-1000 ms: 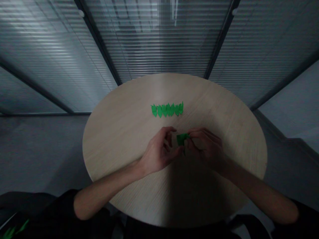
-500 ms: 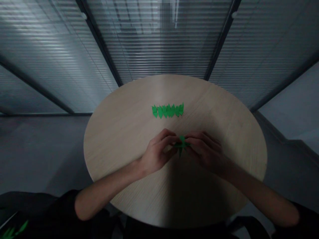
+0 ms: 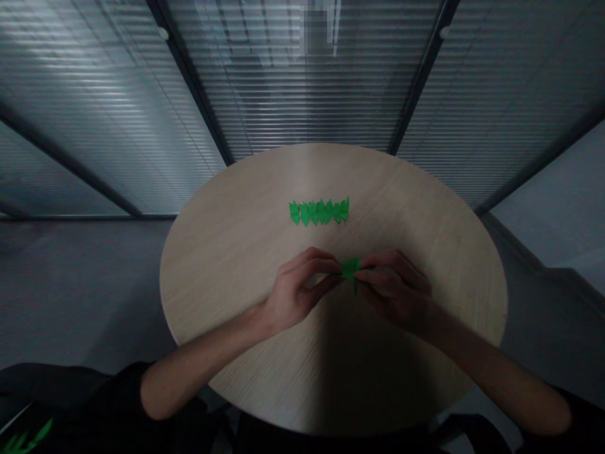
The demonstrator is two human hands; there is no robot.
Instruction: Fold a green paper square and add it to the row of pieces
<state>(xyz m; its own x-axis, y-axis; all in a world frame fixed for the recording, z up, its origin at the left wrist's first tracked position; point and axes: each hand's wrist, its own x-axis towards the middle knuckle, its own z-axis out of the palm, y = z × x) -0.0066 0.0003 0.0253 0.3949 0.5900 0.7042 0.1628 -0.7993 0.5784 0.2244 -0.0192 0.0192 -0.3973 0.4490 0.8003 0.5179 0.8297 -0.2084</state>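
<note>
A small folded piece of green paper (image 3: 350, 268), with pointed ends, is held between both hands over the front half of the table. My left hand (image 3: 302, 284) pinches its left side between thumb and fingers. On the other side, my right hand (image 3: 397, 287) grips it with bent fingers, and the fingertips cover part of the paper. Beyond the hands, a row of several similar folded green paper pieces (image 3: 320, 212) lies side by side on the wood.
The round light-wood table (image 3: 212, 246) has a dark shadow below my right hand. Glass panels with blinds (image 3: 302, 107) stand right behind its far edge. Something green and leaf-like (image 3: 40, 438) shows at the bottom left corner.
The green paper has turned between my fingers: its cross-like shape now looks broader and more compact. Both hands have shifted only slightly. The row of folded pieces is unchanged.
</note>
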